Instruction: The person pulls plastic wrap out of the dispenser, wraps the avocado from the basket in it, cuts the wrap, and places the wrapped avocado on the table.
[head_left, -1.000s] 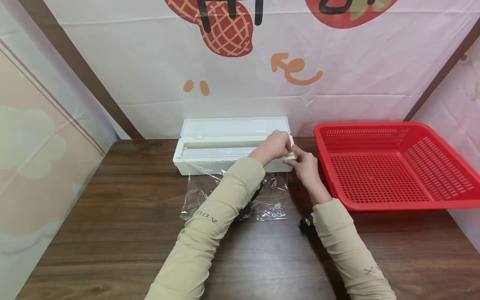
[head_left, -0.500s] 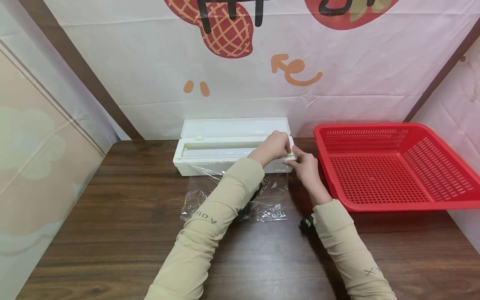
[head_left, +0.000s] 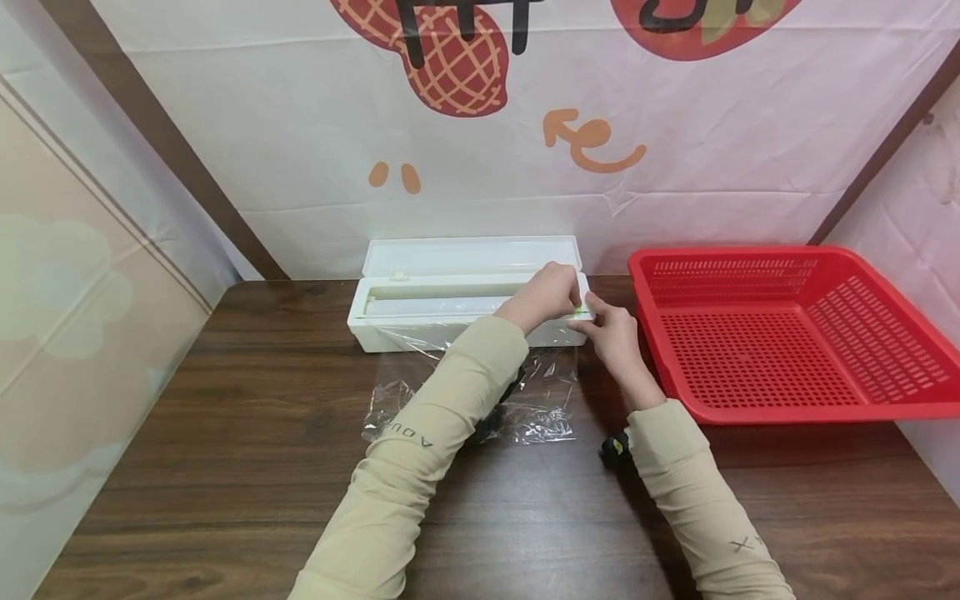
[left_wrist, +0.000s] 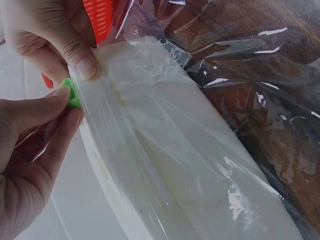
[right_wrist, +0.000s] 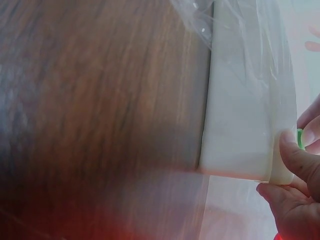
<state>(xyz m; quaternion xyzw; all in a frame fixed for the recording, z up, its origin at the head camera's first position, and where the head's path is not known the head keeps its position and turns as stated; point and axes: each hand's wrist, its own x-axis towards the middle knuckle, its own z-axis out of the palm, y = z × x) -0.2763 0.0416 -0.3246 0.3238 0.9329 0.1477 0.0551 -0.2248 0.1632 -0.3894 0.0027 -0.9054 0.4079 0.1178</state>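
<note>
We are pinching the green slide cutter (left_wrist: 70, 93) with our left hand (head_left: 551, 292), our right hand (head_left: 611, 332) gripping the dispenser's end — the white cling film dispenser (head_left: 420, 315) is sitting open on the table (head_left: 225, 467), film (head_left: 547, 400) trailing forward, beside the red basket (head_left: 795, 333).

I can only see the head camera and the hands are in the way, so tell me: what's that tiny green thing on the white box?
Observer: The left wrist view shows a small green tab at the end of the white box. The left hand pinches it.
Operator: What's the other hand doing?
Observer: The right hand grips that same end of the box and presses the cling film against the edge.
Operator: Is the film lying flat?
Observer: No. Close up, it lies wrinkled over the box's front and runs down onto the table.
</note>
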